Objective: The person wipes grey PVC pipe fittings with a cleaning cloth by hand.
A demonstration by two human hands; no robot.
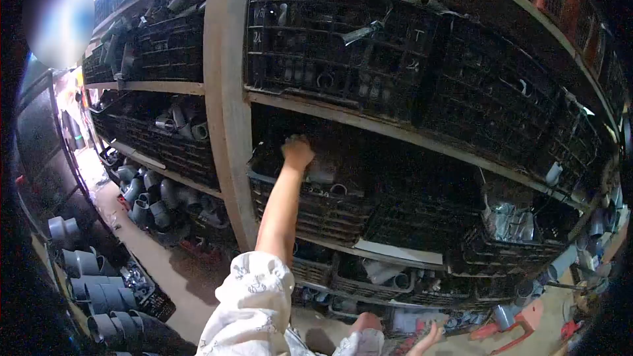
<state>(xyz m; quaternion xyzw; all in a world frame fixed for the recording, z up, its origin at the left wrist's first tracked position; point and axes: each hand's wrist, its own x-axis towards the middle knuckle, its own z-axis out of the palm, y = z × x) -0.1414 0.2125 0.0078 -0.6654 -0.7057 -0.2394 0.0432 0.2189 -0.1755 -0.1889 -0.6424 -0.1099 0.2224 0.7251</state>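
Note:
My left hand (pixel 298 149) reaches into a dark crate (pixel 316 207) on the middle shelf, the arm stretched out in a white patterned sleeve. Its fingers bend away into the shadow, so their grip is hidden. Grey pipe fittings (pixel 323 175) lie just below and to the right of this hand. Low at the bottom edge is my right hand (pixel 428 341), partly cut off by the frame. Its visible fingers are apart and I see nothing held in them.
Black crates (pixel 336 46) of pipe fittings fill the shelves, with a wooden post (pixel 227 92) left of my arm. Grey elbow fittings (pixel 155 198) are piled at left, and more grey fittings (pixel 99 296) stand lower left. A red-orange object (pixel 511 333) lies on the floor at lower right.

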